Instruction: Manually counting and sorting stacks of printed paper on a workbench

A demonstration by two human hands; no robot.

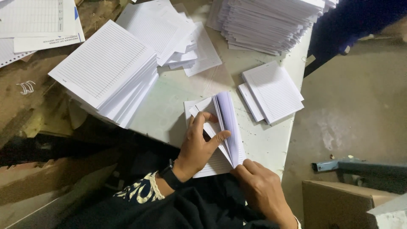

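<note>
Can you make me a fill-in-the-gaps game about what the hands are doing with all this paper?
1. Both hands are fanning through a small stack of ______ paper.
2. The left hand wears a black ______ on its wrist.
3. The right hand pinches the stack at its ______ corner.
4. The biggest pile of sheets lies to the ______ of the hands.

Missing words: lined; watch; bottom; left

Your left hand point(198, 146) is bare, with a black watch point(171, 175) strapped at the wrist. Behind it your dark sleeve point(140, 193) carries a pale, curling printed pattern and a light ribbed cuff. Your right hand point(263, 188) is bare too, above dark clothing.
</note>
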